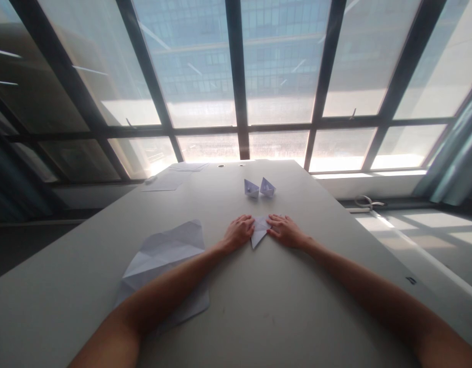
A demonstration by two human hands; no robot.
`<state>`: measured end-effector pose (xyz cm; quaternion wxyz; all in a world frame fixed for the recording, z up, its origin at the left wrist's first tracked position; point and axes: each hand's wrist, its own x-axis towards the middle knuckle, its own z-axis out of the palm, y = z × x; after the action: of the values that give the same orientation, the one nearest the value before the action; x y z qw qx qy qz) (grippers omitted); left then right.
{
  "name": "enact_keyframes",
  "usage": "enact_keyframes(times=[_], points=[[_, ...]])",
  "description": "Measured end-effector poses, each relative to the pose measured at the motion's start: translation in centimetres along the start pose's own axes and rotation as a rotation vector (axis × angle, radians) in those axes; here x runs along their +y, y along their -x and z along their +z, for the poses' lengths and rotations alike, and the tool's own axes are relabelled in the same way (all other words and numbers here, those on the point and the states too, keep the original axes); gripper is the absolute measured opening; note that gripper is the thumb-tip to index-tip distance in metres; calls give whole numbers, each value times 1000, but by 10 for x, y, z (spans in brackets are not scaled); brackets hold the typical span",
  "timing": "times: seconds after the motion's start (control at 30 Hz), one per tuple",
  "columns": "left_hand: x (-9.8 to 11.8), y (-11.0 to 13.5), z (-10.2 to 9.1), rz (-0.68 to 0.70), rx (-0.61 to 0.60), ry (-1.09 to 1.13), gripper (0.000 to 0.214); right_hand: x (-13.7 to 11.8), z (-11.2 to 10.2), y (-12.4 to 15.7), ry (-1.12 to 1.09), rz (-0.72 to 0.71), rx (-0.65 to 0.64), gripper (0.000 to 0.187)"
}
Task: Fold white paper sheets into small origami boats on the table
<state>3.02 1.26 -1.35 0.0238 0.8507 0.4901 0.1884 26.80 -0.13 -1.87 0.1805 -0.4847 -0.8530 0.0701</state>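
Note:
A small folded piece of white paper [260, 229] lies on the table between my hands, its lower end narrowing to a point. My left hand [239, 232] holds it by the left edge, fingers bent against the tabletop. On the opposite edge, my right hand [285, 231] grips the paper with its thumb and fingers. Just beyond stand two folded paper boats, a left one [251, 188] and a right one [268, 187], side by side. A large creased sheet of paper [164, 250] lies to the left, partly covered by my left forearm.
The long white table [259, 317] reaches toward the windows [205, 76]. Flat paper sheets [164, 181] lie at its far left. Two round holes are near the far edge. A pale coiled cable [368, 202] lies off the table at right, near a curtain [456, 158].

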Motion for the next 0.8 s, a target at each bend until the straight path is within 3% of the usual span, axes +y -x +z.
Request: enact_keyframes(times=[0.17, 0.37, 0.63, 0.8], points=[[0, -1, 2, -51, -1, -35, 37, -5, -2, 1, 53, 37, 51, 47], [2, 0, 1, 115, -9, 6, 37, -10, -9, 3, 116, 18, 109, 43], [2, 0, 0, 148, -57, 62, 48, -2, -2, 2, 84, 42, 87, 63], [5, 1, -5, 145, -96, 91, 68, -2, -2, 2, 50, 37, 90, 65]])
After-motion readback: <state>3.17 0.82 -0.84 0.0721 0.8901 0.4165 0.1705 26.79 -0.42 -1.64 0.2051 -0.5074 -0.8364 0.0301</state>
